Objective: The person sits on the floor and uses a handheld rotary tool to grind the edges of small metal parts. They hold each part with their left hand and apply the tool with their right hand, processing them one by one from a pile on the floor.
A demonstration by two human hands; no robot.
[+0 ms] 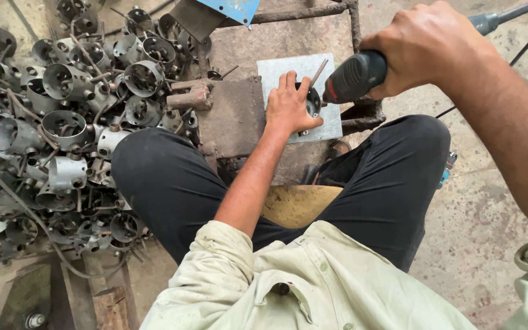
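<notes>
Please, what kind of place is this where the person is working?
Probably a small metalworking workshop. A big pile of round metal housings lies on the floor, the right hand grips a power drill, and the left hand steadies a part on a steel plate.

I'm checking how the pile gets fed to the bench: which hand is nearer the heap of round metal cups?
Left. The left hand presses a cup on the grey plate, just right of the heap of metal cups; the right hand grips the power tool farther right.
</notes>
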